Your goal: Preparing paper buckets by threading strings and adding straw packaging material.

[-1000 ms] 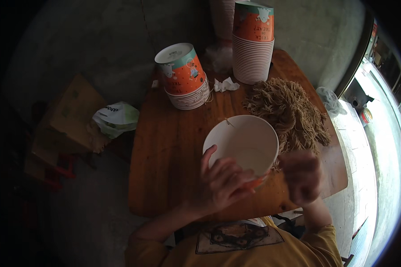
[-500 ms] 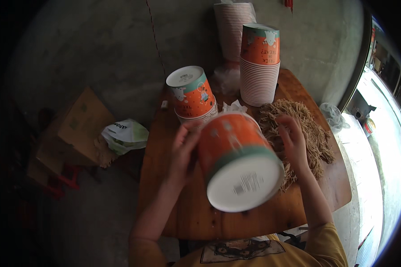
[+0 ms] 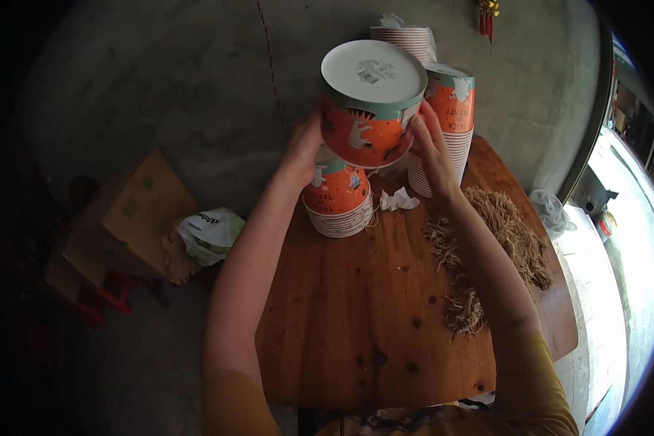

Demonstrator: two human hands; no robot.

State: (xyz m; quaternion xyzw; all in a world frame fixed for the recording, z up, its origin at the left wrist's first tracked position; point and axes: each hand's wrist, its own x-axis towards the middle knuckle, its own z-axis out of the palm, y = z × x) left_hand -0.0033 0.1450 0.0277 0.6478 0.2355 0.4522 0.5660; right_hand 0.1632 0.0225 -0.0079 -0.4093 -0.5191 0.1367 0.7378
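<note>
An orange paper bucket [image 3: 367, 132] with a green band and white bottom is held upside down between my two hands, raised over the table. My left hand [image 3: 303, 151] grips its left side, and my right hand [image 3: 430, 149] presses against its right side. Below and slightly left of it stands a short stack of matching upturned buckets [image 3: 336, 196]. Just behind my right hand rises a taller stack of upturned buckets [image 3: 452, 116]. White crumpled paper [image 3: 398, 200] lies beside the short stack.
Brown twisted paper cords [image 3: 509, 232] lie in a heap on the wooden table's [image 3: 356, 305] right side. Another bucket stack [image 3: 401, 43] in clear plastic stands against the wall. A cardboard box [image 3: 134, 211] and a white-green bag [image 3: 211, 232] are at the left.
The bucket has moved up and away from me, from over the table's middle to above the short stack. My right hand, formerly apart from it, now touches its side.
</note>
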